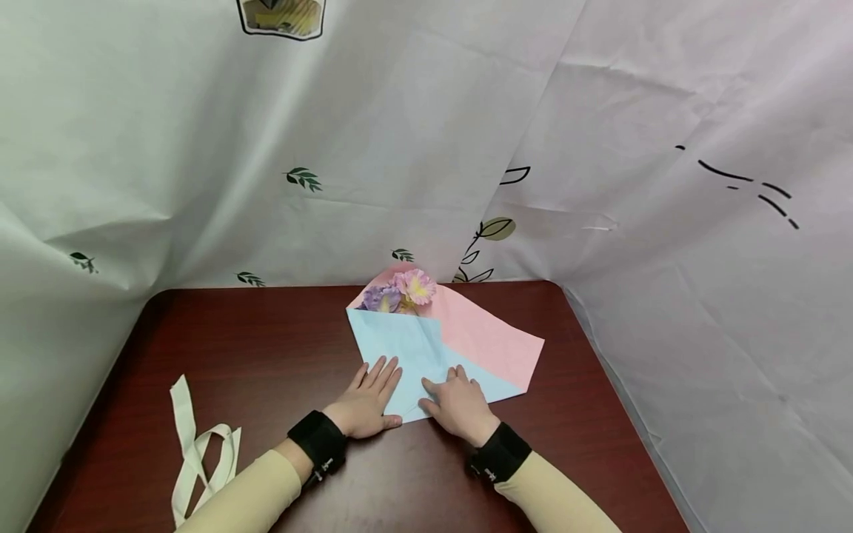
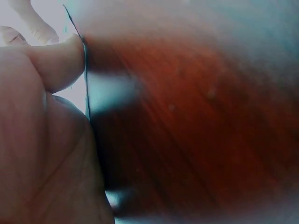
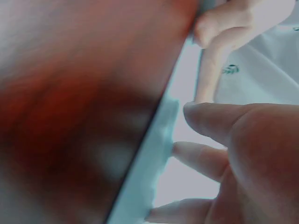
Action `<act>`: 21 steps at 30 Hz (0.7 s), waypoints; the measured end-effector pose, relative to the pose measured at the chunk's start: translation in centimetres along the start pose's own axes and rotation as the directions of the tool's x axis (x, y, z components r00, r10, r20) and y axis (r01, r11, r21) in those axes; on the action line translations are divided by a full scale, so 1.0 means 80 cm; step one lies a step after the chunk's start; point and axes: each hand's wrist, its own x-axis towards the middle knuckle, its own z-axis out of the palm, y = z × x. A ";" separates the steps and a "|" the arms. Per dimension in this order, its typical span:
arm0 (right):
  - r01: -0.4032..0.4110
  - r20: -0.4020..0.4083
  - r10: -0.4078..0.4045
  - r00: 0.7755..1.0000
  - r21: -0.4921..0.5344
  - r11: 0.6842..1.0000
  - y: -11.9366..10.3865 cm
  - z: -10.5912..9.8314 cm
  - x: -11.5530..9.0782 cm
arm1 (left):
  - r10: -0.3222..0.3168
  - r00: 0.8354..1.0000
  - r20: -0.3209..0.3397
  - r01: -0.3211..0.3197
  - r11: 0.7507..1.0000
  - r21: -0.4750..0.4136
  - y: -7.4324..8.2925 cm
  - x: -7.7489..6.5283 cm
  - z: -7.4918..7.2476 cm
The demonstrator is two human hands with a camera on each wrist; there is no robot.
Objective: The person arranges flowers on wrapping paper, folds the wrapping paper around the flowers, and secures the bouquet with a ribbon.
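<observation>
Both my left hand (image 1: 365, 403), fingers splayed, and right hand (image 1: 460, 406), fingers loosely extended, grasp nothing; wrapping paper (image 1: 416, 340) lies beneath them, flowers (image 1: 415, 286) sitting inside its far end.

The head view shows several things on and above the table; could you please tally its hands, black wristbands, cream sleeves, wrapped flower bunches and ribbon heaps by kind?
Hands: 2 (left hand, right hand)
Black wristbands: 2
Cream sleeves: 2
Flower bunch in pink-and-blue wrapping: 1
Loose ribbon heap: 1
Total: 8
</observation>
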 end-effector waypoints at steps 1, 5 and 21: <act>-0.014 0.002 0.014 1.000 -0.001 1.000 -0.002 -0.003 0.002 | 0.000 1.000 -0.001 0.000 1.000 -0.009 0.000 0.001 0.000; -0.037 -0.027 0.035 0.999 -0.056 0.998 -0.008 -0.007 0.015 | 0.013 1.000 -0.013 -0.013 1.000 0.022 -0.004 0.009 0.002; -0.060 -0.012 0.060 0.998 -0.020 0.998 -0.016 0.003 0.025 | -0.065 0.976 -0.207 0.060 0.998 -0.031 -0.033 0.055 -0.015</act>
